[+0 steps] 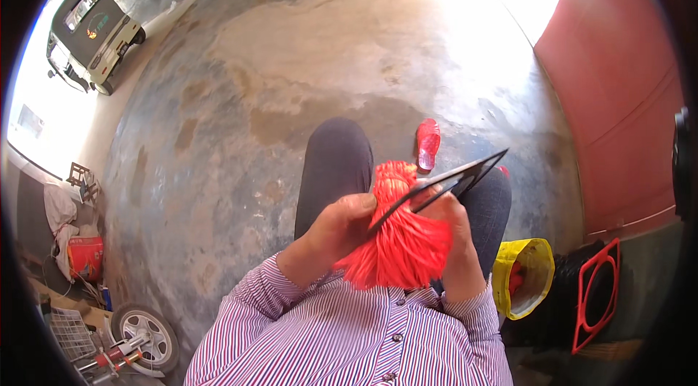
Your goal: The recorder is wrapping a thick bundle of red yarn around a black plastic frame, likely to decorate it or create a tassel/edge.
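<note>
A bright red tassel [396, 255] of many loose strands hangs in front of my chest, its bound head pointing away from me and its strands fanned out toward my shirt. My left hand [336, 224] grips it from the left side, thumb against the strands. On the other side, my right hand [452, 226] is closed around a dark, narrow flat strip [465, 168]. That strip crosses over the tassel and doubles back at a sharp point to the right. Whether my right fingers also pinch strands is hidden.
A red slipper [428, 145] lies on the concrete floor beyond my knees. At my right stand a yellow bag [502, 277] with red material inside and a red frame [580, 320]. A wheel [171, 346] is at lower left; a three-wheeled vehicle [109, 44] stands far left.
</note>
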A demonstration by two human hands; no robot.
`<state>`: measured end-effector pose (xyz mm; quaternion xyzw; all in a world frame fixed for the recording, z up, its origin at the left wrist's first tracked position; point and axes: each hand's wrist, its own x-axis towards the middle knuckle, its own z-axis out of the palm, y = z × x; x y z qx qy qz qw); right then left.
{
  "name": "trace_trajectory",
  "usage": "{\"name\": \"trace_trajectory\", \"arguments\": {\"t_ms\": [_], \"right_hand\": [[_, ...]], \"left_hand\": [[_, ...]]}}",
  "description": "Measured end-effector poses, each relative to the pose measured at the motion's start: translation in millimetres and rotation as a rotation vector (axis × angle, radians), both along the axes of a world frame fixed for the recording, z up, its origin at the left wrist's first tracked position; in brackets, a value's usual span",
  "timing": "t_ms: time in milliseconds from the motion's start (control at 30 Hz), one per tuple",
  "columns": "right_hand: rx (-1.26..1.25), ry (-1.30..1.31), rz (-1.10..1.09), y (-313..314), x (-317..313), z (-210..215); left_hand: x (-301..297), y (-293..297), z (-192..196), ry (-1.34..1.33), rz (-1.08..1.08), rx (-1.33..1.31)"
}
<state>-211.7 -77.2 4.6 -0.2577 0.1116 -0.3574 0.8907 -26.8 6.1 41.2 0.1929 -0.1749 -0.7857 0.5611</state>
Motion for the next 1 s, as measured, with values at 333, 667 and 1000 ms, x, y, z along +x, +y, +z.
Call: {"name": "trace_trajectory", "arguments": {"t_ms": [333, 667, 1000], "right_hand": [[-0.131, -0.323, 0.415, -22.3, 31.8, -0.4], [0.051, -0.461, -0.188, -45.3, 20.6, -74.0], [0.202, -0.411, -0.177, -15.0, -14.2, -38.4]], "left_hand": [[-17.1, 7.6, 9.6, -0.132, 0.064, -0.045], [-0.8, 14.6, 11.2, -0.446, 0.019, -0.119], [25.5, 6.2, 0.1, -0.316, 0.120, -0.120]]}}
